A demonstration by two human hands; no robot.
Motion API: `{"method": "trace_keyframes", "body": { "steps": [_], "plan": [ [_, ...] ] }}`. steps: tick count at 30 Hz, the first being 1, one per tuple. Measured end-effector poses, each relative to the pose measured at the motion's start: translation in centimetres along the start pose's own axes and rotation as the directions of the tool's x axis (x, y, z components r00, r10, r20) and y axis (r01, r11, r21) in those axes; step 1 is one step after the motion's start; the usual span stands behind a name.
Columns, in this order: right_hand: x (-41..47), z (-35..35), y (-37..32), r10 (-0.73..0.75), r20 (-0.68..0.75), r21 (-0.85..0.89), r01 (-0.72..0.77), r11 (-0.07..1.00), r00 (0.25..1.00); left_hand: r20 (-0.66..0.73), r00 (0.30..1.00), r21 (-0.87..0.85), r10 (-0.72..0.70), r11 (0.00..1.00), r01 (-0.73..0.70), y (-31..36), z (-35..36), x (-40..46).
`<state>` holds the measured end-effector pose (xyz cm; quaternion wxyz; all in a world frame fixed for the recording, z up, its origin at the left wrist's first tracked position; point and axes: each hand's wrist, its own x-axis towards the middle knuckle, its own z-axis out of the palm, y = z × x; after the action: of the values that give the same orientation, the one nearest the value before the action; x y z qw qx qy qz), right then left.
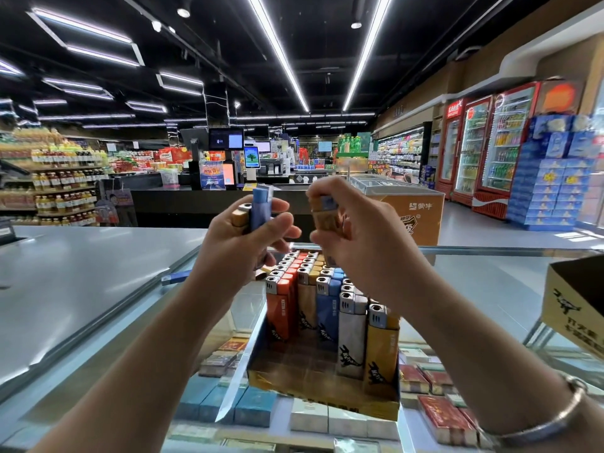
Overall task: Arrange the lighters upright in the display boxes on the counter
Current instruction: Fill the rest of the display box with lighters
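A cardboard display box (327, 392) sits on the glass counter (490, 289), partly filled with several upright lighters (313, 299) in red, orange, blue, silver and yellow rows. The near left part of the box is bare. My left hand (242, 237) hovers above the box, gripping a blue lighter (260, 204) and a yellow one (241, 216). My right hand (356, 230) is beside it, closed on yellow lighters (327, 217) with a grey top showing. One blue lighter (176, 277) lies flat on the counter to the left.
A second cardboard box (575, 308) stands at the right edge of the counter. Cigarette packs (434, 416) show beneath the glass. A grey metal countertop (81, 276) lies to the left. Beyond are a checkout desk, shelves and drink fridges.
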<state>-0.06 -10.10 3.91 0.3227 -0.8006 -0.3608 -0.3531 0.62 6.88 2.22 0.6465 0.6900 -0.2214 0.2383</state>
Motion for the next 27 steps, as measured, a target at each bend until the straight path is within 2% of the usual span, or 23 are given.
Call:
{"method": "trace_keyframes", "body": {
  "steps": [2, 4, 9, 13, 19, 24, 27],
  "plan": [
    [0.2, -0.4, 0.0, 0.101, -0.042, 0.184, -0.092, 0.979, 0.994, -0.045, 0.999, 0.099, -0.019, 0.995, 0.024, -0.7, -0.6, 0.3],
    [0.3, -0.6, 0.1, 0.168, -0.052, 0.297, -0.146, 0.944, 0.984, -0.038, 0.996, 0.193, -0.078, 0.978, 0.084, -1.7, -0.9, 0.6],
    [0.5, -0.6, -0.3, 0.190, 0.043, 0.502, -0.185, 0.845, 0.981, 0.054, 0.963, 0.317, -0.265, 0.919, 0.235, -3.0, -0.6, 0.7],
    [0.4, -0.2, -0.3, 0.181, 0.116, 0.426, -0.213, 0.879, 0.977, 0.043, 0.942, 0.320, -0.332, 0.898, 0.302, -3.1, -0.6, 0.8],
    [0.4, -0.5, -0.2, 0.168, 0.250, 0.420, -0.263, 0.868, 0.954, 0.041, 0.925, 0.283, -0.378, 0.892, 0.352, -3.3, -0.6, 0.9],
    [0.0, 0.3, -0.5, 0.098, 0.318, 0.167, -0.157, 0.973, 0.943, 0.040, 0.923, 0.284, -0.384, 0.890, 0.358, -3.5, -0.7, 1.0],
    [0.0, 0.6, -0.5, 0.062, 0.373, 0.032, -0.080, 0.996, 0.926, 0.060, 0.926, 0.290, -0.372, 0.895, 0.340, -3.5, -0.7, 0.9]
  ]
}}
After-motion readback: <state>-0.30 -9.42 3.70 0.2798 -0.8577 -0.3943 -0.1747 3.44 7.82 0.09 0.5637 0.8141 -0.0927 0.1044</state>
